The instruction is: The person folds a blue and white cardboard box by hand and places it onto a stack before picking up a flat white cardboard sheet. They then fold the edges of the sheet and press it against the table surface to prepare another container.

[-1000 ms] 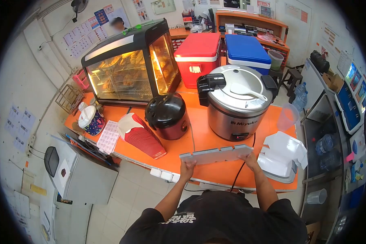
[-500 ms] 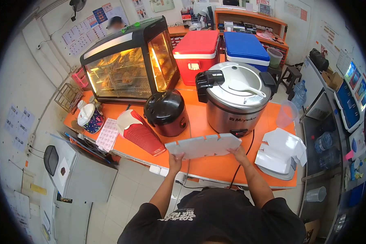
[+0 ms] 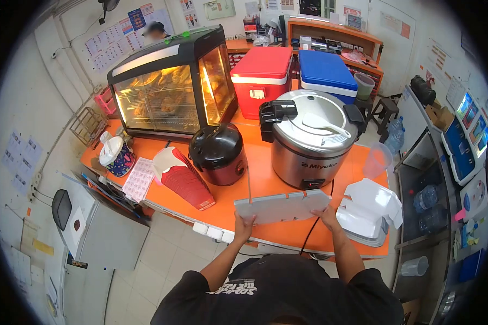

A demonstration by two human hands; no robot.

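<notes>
You hold the flat grey tray (image 3: 282, 206) above the front edge of the orange counter (image 3: 265, 181), just in front of the large silver rice cooker (image 3: 308, 138). Your left hand (image 3: 244, 225) pinches its left end and your right hand (image 3: 327, 216) clamps its right end, so the tray spans between both grips. Left of the cooker, bare counter separates it from the small black cooker (image 3: 218, 153). Right of it, white foam boxes (image 3: 370, 210) sit near the tray's end.
</notes>
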